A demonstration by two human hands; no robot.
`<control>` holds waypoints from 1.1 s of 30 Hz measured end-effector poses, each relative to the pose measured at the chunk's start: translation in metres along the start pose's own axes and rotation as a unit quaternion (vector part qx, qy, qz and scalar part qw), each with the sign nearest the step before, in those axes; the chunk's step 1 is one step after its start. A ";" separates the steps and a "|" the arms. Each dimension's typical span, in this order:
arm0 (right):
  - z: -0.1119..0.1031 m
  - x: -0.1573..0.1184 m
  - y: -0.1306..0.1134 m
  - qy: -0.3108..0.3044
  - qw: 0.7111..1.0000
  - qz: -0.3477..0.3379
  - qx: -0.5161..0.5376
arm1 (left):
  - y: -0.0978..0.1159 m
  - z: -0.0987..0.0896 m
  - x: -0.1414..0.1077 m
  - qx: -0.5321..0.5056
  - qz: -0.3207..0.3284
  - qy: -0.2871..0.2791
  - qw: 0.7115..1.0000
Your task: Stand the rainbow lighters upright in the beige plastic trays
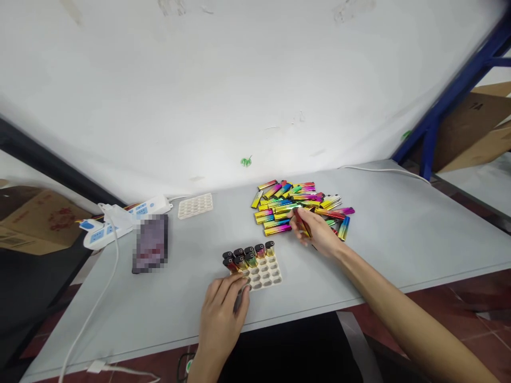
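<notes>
Several shiny, coloured lighter-like pieces with black tops (250, 259) stand upright in the back rows of a white tray with oval holes (266, 275). My left hand (225, 306) rests at the tray's front left corner, fingers curved over its edge; a dark thing shows partly between thumb and fingers, too hidden to name. At the near side of a pile of metallic rainbow-coloured cases (275, 205), my right hand (315, 229) pinches a dark red case (302, 223) between thumb and fingers.
A second white tray (195, 206) lies at the back by the wall. On the left are a power strip (154, 207), a blurred dark tablet-like thing (150, 243) and a white cable (114, 266). Another cable (383, 169) runs along the back right. Cardboard boxes flank the table.
</notes>
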State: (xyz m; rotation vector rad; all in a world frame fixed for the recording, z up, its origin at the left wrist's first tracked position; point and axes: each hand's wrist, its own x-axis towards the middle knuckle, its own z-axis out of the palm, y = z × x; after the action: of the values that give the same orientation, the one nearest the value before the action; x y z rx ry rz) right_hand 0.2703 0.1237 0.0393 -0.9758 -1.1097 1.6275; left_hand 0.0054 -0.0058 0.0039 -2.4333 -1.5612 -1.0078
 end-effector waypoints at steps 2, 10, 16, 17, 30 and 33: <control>0.001 -0.002 0.000 -0.012 1.000 -0.018 -0.021 | 0.000 0.000 0.001 0.000 -0.001 -0.003 1.000; -0.001 0.001 0.002 -0.021 0.999 0.001 0.033 | 0.000 0.000 0.000 -0.003 0.004 0.001 1.000; 0.000 0.003 0.004 0.013 0.997 0.018 0.072 | 0.000 0.000 0.000 0.006 0.004 -0.008 1.000; -0.001 0.003 0.004 0.016 0.997 0.020 0.074 | 0.000 0.000 0.000 0.006 0.005 -0.008 1.000; 0.001 0.002 0.003 0.035 0.998 -0.005 0.058 | 0.000 0.001 0.003 0.001 0.006 0.000 1.000; 0.001 0.002 0.003 0.037 0.998 0.000 0.047 | 0.000 0.000 0.001 -0.002 0.004 0.000 1.000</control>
State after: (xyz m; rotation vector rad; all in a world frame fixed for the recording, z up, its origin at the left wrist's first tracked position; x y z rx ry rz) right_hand 0.2683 0.1244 0.0361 -0.9667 -0.9757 1.6151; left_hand 0.0059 -0.0049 0.0044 -2.4407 -1.5480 -1.0120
